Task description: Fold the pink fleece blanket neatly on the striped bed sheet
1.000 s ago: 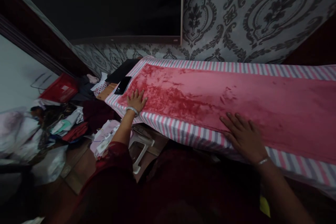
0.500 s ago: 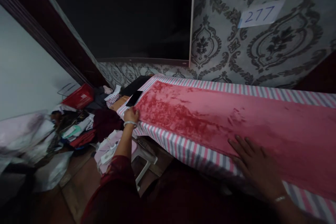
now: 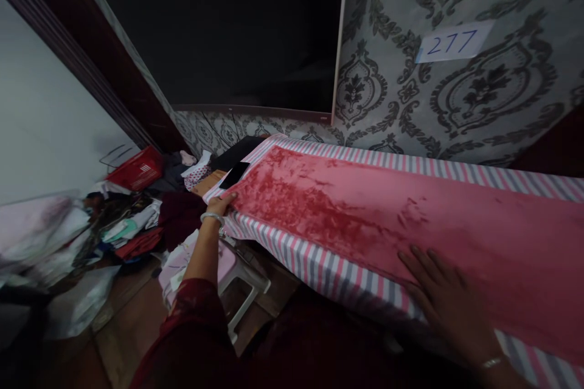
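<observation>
A long pink plush cloth (image 3: pixel 365 188), its nap brushed darker red toward the left, lies over a striped pink, grey and white cloth (image 3: pixel 292 249). My left hand (image 3: pixel 218 205), with a bangle at the wrist, is closed at the near left corner, gripping the striped cloth's edge beside the pink one. Its lower fingers are hidden. Flat on the pink cloth's near side rests my right hand (image 3: pixel 444 298), fingers spread and holding nothing. A black phone (image 3: pixel 234 175) lies at the left end, just beyond my left hand.
A white and pink plastic stool (image 3: pixel 241 285) stands below my left arm. Piled clothes (image 3: pixel 137 225) and a red basket (image 3: pixel 137 168) fill the floor at left. A large dark screen (image 3: pixel 219 30) hangs on the patterned wall, with a paper marked 277 (image 3: pixel 454 42) to its right.
My left hand has shifted slightly left and outward, drawing the striped cloth's corner with it. The right hand stays flat on the pink cloth. The view has tilted slightly.
</observation>
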Tool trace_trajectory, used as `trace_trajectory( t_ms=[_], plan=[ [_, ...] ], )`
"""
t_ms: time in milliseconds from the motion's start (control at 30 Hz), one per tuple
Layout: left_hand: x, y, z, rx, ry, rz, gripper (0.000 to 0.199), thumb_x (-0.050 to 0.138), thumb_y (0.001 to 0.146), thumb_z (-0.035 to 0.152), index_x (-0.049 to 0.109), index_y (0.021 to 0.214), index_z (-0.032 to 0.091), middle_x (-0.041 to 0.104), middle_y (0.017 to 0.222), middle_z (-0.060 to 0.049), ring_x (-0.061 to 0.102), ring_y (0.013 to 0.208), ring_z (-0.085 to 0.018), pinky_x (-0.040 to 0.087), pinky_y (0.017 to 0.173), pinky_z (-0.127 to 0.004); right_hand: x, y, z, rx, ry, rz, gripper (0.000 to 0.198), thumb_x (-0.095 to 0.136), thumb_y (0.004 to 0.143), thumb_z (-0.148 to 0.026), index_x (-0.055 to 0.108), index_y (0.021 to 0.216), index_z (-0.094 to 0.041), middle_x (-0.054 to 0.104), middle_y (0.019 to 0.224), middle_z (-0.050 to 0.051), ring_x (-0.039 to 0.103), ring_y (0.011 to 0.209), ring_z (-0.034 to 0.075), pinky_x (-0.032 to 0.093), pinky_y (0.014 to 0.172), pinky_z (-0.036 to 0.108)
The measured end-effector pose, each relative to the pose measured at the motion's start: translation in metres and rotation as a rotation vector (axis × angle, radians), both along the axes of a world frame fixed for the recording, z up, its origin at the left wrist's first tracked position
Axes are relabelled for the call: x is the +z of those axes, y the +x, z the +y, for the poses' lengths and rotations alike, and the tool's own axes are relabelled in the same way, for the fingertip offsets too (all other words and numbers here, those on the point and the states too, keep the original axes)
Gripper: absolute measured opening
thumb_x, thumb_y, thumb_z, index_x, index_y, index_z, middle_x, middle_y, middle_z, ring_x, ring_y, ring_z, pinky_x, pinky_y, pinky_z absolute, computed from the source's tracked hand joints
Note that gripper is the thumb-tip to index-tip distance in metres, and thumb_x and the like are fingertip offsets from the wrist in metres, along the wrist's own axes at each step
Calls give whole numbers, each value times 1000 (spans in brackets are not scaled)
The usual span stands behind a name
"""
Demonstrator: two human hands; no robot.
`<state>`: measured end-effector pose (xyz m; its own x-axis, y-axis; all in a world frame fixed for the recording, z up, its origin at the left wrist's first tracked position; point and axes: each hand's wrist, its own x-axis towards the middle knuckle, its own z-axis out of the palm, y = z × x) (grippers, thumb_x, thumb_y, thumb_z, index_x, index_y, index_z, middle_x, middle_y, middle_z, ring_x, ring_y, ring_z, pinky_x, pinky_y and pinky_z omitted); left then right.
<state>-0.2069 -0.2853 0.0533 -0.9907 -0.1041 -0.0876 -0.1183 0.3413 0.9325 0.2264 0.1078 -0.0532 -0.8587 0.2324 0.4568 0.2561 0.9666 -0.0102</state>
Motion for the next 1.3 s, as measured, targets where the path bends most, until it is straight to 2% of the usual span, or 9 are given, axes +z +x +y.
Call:
trace_trajectory(
  t_ms=[267, 400, 567, 700, 800, 933, 1100, 1200, 1300],
  plan=[
    [17, 8, 51, -21, 521, 27, 24, 78, 58, 24, 65, 77, 18, 70, 68, -3, 72, 72, -22, 63, 74, -38, 2, -4, -2, -21, 14, -1, 54, 39, 100, -46, 51, 152, -35, 48, 158, 4, 40, 147, 32, 41, 110, 57],
    [35, 6, 74, -46, 504, 107, 22, 77, 56, 24, 61, 72, 19, 64, 60, 2, 67, 65, -19, 60, 71, -35, 4, -6, -4, -31, 24, 8, 51, 40, 101, -45, 56, 148, -34, 48, 158, 4, 41, 146, 32, 40, 110, 57],
    [70, 20, 129, -222, 384, 213, 22, 76, 55, 25, 62, 70, 18, 60, 62, 4, 57, 64, -14, 49, 65, -26, 6, -8, -5, -36, 26, 21, 50, 40, 102, -45, 57, 147, -33, 50, 156, 4, 43, 144, 32, 40, 110, 56],
    [82, 76, 189, -509, 8, 554, 15, 68, 65, 24, 55, 71, 21, 55, 66, 4, 51, 67, -14, 42, 66, -26, 8, -10, -6, -48, 13, 15, 50, 40, 103, -47, 56, 148, -34, 49, 157, 3, 42, 145, 31, 38, 112, 57],
    [65, 135, 217, -859, -217, 647, 13, 61, 70, 18, 54, 81, 22, 61, 77, 2, 55, 72, -15, 42, 68, -27, 8, -11, -8, -58, -15, 0, 49, 41, 103, -46, 55, 149, -36, 47, 158, 3, 42, 146, 31, 37, 113, 59],
    [23, 189, 219, -1282, -453, 617, 15, 58, 72, 14, 48, 79, 23, 63, 81, -2, 58, 75, -18, 44, 71, -29, 10, -8, -6, -46, -96, -9, 49, 41, 102, -48, 56, 147, -36, 49, 157, 5, 44, 145, 32, 41, 110, 61],
    [-10, 205, 202, -1236, -513, 787, 27, 57, 72, 8, 55, 94, 22, 68, 112, -10, 61, 107, -26, 47, 97, -40, 43, -21, 10, 14, -427, 125, 51, 41, 101, -51, 65, 139, -27, 63, 143, 11, 58, 133, 30, 47, 110, 54],
    [-13, 205, 196, -1182, -550, 828, 38, 59, 72, 7, 61, 107, 21, 66, 126, -13, 59, 116, -30, 46, 102, -47, 72, -57, 26, 53, -786, 241, 52, 52, 95, -50, 63, 140, -26, 66, 139, 12, 63, 127, 29, 50, 109, 50],
    [-13, 203, 196, -1170, -501, 863, 36, 57, 76, 7, 64, 109, 21, 68, 124, -13, 60, 114, -30, 48, 100, -49, 94, -110, 40, 0, -1231, 232, 56, 59, 92, -39, 56, 145, -21, 71, 127, 14, 73, 105, 25, 60, 92, 44]
  ],
)
